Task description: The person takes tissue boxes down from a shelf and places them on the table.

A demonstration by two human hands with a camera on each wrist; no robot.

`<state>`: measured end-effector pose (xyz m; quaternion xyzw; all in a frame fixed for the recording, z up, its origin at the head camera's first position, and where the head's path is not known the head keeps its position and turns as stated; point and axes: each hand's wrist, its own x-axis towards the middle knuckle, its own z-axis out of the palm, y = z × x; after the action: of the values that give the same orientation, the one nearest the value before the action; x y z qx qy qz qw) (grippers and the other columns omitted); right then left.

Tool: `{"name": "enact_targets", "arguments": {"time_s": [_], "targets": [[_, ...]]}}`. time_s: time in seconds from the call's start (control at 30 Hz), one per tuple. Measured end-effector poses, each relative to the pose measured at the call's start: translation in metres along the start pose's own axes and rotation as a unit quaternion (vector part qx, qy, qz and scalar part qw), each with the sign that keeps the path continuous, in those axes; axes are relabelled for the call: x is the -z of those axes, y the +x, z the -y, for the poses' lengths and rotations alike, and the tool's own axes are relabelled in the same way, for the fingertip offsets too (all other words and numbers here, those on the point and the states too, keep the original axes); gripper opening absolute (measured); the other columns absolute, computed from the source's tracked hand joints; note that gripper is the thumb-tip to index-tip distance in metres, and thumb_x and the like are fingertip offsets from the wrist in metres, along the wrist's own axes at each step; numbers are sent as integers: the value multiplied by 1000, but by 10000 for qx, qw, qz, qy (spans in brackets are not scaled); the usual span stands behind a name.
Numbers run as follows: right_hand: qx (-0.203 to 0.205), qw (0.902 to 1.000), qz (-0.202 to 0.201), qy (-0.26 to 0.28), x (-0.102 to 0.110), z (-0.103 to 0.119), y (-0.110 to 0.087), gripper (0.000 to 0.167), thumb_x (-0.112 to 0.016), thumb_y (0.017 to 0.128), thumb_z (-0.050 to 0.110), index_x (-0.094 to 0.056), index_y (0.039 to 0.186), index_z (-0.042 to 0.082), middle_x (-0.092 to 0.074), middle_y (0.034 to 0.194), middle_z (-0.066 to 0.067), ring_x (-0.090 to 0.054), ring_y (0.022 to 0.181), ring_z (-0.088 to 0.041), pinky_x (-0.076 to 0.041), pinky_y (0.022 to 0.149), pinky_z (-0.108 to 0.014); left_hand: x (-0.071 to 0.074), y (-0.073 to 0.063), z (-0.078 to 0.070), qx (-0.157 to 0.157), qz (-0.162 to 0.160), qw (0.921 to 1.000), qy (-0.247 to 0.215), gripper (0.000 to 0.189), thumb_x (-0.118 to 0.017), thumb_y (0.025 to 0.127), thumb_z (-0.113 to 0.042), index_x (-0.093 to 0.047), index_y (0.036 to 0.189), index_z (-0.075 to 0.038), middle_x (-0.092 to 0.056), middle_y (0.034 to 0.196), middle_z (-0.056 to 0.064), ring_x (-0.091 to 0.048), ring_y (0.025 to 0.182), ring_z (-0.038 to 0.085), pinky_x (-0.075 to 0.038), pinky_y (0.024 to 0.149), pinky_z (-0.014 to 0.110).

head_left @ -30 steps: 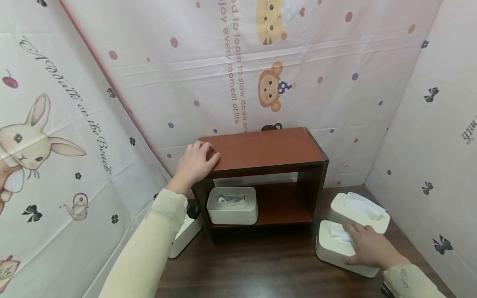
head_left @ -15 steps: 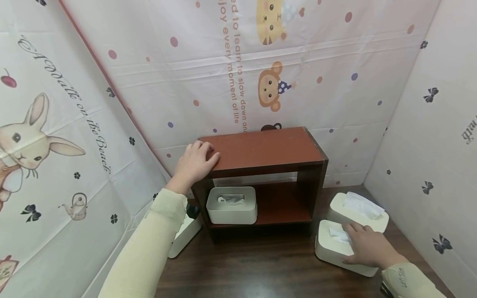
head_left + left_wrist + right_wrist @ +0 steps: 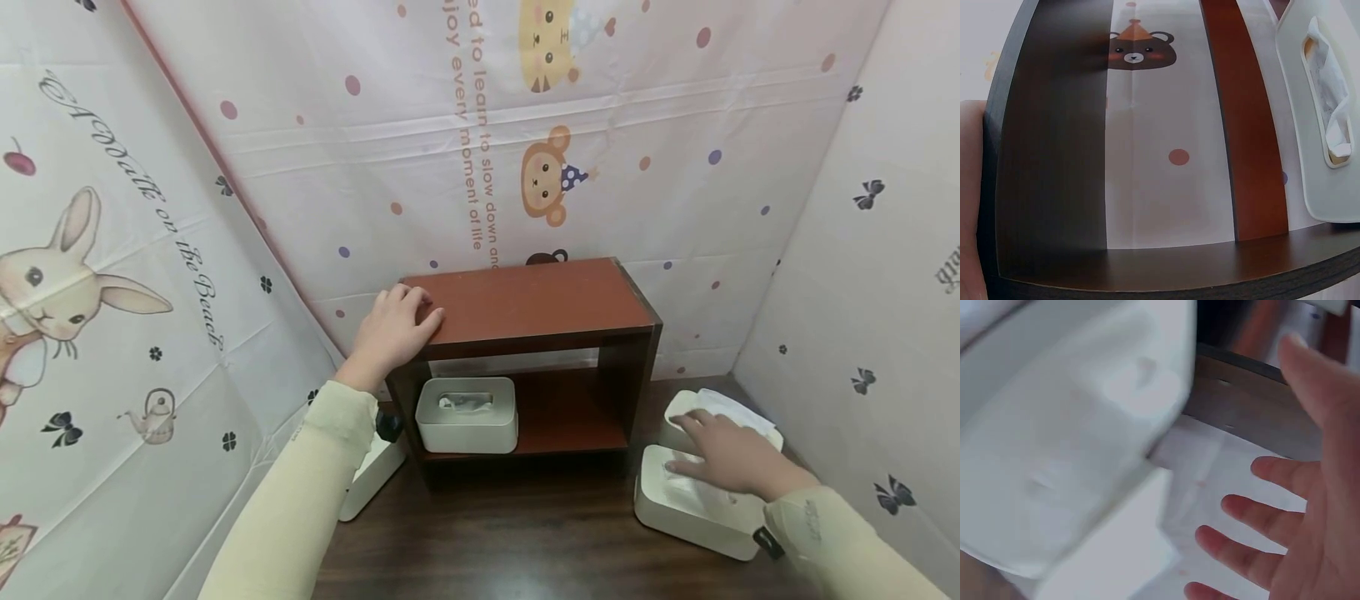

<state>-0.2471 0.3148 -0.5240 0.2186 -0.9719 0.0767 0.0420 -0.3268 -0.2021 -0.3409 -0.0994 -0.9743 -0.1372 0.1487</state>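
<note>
My left hand [image 3: 393, 329] rests on the top left corner of a small red-brown shelf unit [image 3: 525, 300]. In the left wrist view, part of that hand [image 3: 971, 200] shows beside the dark side panel. A white tissue box [image 3: 467, 425] stands inside the unit at the left, tissue in its slot. Over at the right, my right hand [image 3: 731, 458] hovers above a front tissue box [image 3: 693, 525], partly hiding it and a rear tissue box [image 3: 678, 408]. Its fingers [image 3: 1266, 519] are spread and hold nothing. The box in the right wrist view is blurred.
Another white box [image 3: 375, 475] stands left of the unit, partly behind my left sleeve. Printed cloth walls [image 3: 375, 208] enclose the back and both sides. A dark wooden tabletop [image 3: 517, 533] lies in front.
My right hand has lifted off the front tissue box and moved slightly back and up. My left hand and the shelf unit have not moved.
</note>
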Motion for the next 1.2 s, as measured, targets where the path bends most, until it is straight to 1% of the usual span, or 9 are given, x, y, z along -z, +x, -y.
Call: {"name": "enact_targets", "arguments": {"time_s": [0.07,0.2,0.3,0.43,0.6,0.8,0.9,1.0,1.2], "targets": [[37,9998,-166,-101,17,2,9,79,-82,93,61,-67,144,2,-65,139,-26,-66,120,-52,-59,82,-67,0,0,0,-7,-6,10000,-13,51,-52,111,-57,-66,142,-18,-58,146,9,-49,133,34,-49,107,59],[23,9995,-272,-151,54,9,28,78,-81,97,55,-63,149,0,-60,147,-30,-61,127,-56,-55,90,-72,1,-1,1,-20,-18,10000,-28,51,-53,111,-57,-66,141,-18,-57,146,9,-49,133,34,-49,106,59],[68,9994,-291,-158,75,13,42,77,-81,98,52,-61,150,-1,-60,147,-31,-62,126,-56,-55,90,-72,1,-1,2,-29,-17,10000,-17,50,-53,111,-57,-66,141,-18,-57,147,10,-49,133,35,-49,106,60],[153,9987,-389,-291,96,14,58,71,-81,99,44,-61,149,-2,-61,143,-30,-66,121,-52,-57,88,-69,2,-1,2,-38,4,10000,40,49,-53,111,-57,-66,139,-19,-58,146,9,-50,131,35,-50,105,59],[-2,9981,-397,-472,132,17,74,61,-71,106,33,-56,153,-3,-55,150,-32,-60,130,-56,-53,94,-73,2,-1,1,-63,-14,10000,40,48,-54,111,-55,-66,139,-18,-58,145,9,-50,130,34,-50,105,59],[193,9964,-639,-514,174,23,92,45,-60,111,21,-59,150,-3,-55,151,-34,-56,133,-59,-47,104,-75,1,-1,0,-79,-14,10000,-9,48,-54,111,-55,-66,139,-18,-58,143,9,-50,129,33,-50,104,58],[199,9967,-664,-430,191,32,101,47,-56,114,24,-57,153,-2,-53,153,-34,-56,135,-58,-46,105,-75,2,-1,0,-76,-20,10000,-44,47,-55,111,-55,-66,138,-18,-57,142,8,-50,128,33,-50,103,58],[121,9975,-619,-328,202,46,109,52,-54,116,33,-55,157,1,-52,156,-31,-58,135,-54,-47,104,-74,2,-1,0,-68,-20,10000,-58,47,-54,111,-55,-66,139,-18,-57,143,8,-50,129,33,-50,103,58],[136,9970,-728,-214,202,76,124,61,-56,113,50,-59,156,6,-53,156,-27,-53,139,-53,-43,110,-74,1,-1,0,-38,-24,10000,-11,47,-54,111,-55,-66,138,-19,-57,143,8,-49,130,33,-50,105,58]]}}
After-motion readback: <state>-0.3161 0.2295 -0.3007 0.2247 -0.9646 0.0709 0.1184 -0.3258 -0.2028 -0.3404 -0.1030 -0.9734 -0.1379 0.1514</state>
